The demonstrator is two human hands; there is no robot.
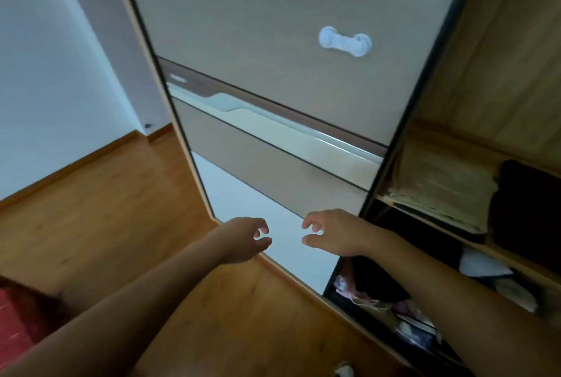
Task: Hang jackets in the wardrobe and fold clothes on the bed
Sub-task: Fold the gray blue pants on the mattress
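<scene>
L hand (243, 238), R hand (331, 232), both empty, nr wardrobe door (273, 27)

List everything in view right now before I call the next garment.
wardrobe door: one, beige panels in dark frame, centre
latch: one, white, on the door's upper panel
folded stack: one, beige, open shelf at right
folded pile: one, black, same shelf, right of the stack
mixed clothes: several, dark, white and pink, lower compartments
floor: one, brown wood, left and bottom
red fabric: one, red, lower left corner
left hand: one, empty, loosely curled, before the door's bottom
right hand: one, empty, loosely curled, beside the left hand
</scene>
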